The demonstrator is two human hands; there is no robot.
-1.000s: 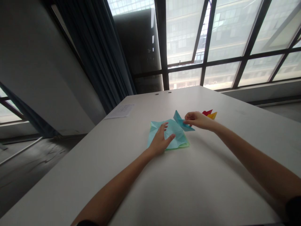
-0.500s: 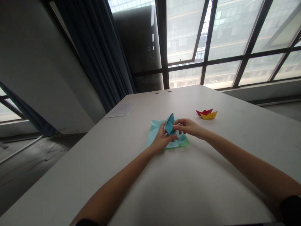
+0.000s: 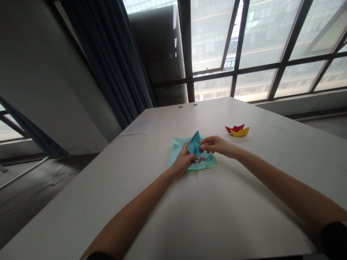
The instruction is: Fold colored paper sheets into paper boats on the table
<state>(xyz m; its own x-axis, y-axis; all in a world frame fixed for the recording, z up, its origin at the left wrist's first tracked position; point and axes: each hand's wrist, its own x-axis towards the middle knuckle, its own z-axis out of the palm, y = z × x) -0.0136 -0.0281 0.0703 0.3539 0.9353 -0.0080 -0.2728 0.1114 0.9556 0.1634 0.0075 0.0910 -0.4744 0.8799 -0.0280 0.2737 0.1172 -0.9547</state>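
A folded blue paper boat (image 3: 194, 144) is held upright between my two hands, above the table. My left hand (image 3: 183, 160) is closed around its left side and lower part, thumb across the front. The fingertips of my right hand (image 3: 215, 145) pinch its right edge. Beneath both hands lie creased light-blue and green paper sheets (image 3: 177, 147), partly covered by the hands. Some folds of the boat are hidden behind my fingers.
A red paper boat (image 3: 233, 128) and a yellow paper boat (image 3: 240, 132) stand together to the right on the white table (image 3: 217, 209). At the left edge lies a printed sheet (image 3: 138, 126). Behind are a dark curtain (image 3: 108, 54) and windows (image 3: 214, 36).
The blue paper boat has turned a little, so more of its broad side shows. My left thumb has shifted on it. Both hands still hold it over the sheets.
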